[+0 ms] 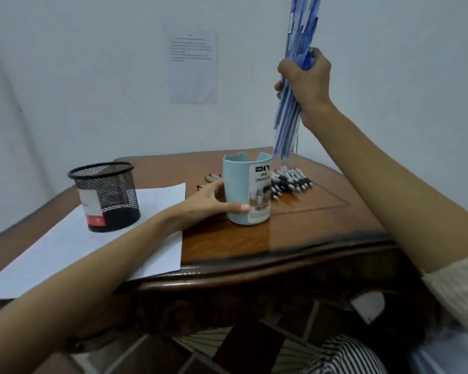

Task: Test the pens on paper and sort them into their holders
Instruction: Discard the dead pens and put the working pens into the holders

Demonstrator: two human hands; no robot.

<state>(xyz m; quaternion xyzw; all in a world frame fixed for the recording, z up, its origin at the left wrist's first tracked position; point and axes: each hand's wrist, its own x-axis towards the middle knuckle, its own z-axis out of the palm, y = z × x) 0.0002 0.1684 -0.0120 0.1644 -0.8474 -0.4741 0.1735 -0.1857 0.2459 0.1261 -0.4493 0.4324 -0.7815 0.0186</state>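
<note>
Hands: left hand (208, 203) at centre grasps the cup (241, 184) low on its side, thumb across the front; right hand (305, 82), upper right, is wrapped round a bundle of blue pens (287, 125).
Mesh holder (106, 195): left of centre, standing on the paper (65, 247); its white-and-red label is unreadable.
Wall sheet (193, 68): top centre, print too small to read.
Cup label: "DIY", then what looks like "DESK ORGANIZER", partly turned away, with a barcode below.
Loose pens (292, 182): black-and-white heap on the table (308, 225), right of the cup.
Bundle: tips point down, close above the cup's right rim.
Step, judged: steady the cup, gather the tips over the mouth, lower before letting go.
</note>
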